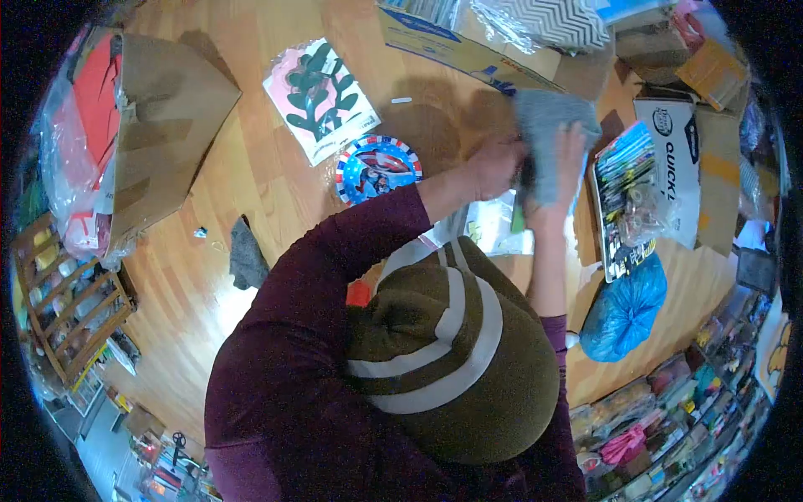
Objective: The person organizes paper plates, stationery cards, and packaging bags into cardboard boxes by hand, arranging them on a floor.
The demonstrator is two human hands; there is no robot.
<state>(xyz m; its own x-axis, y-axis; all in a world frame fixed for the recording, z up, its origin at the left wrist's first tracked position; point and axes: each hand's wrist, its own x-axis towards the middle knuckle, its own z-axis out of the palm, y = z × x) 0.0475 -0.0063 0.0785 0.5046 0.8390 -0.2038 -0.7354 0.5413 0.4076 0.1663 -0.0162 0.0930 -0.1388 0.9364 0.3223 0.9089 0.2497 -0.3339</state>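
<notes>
A grey cloth (548, 117), blurred by motion, is between my two hands. My left hand (495, 167) is curled at the cloth's left edge and seems to pinch it, though its fingertips are smeared. My right hand (559, 184) lies flat against the cloth with its fingers stretched out. Below them, partly hidden by my arms, lie clear plastic packets (493, 222). A round paper plate (378, 170) with a red, white and blue rim is left of my left hand. Beside it lies a wrapped sheet (322, 100) with dark green leaf shapes on pink and white.
Cardboard boxes stand at left (171, 125), top (468, 54) and right (719, 176). A tray of colourful packets (627, 188) and a blue plastic bag (627, 309) sit right of my arm. A dark grey cloth (247, 255) lies on the wooden floor; a wooden crate (71, 293) is far left.
</notes>
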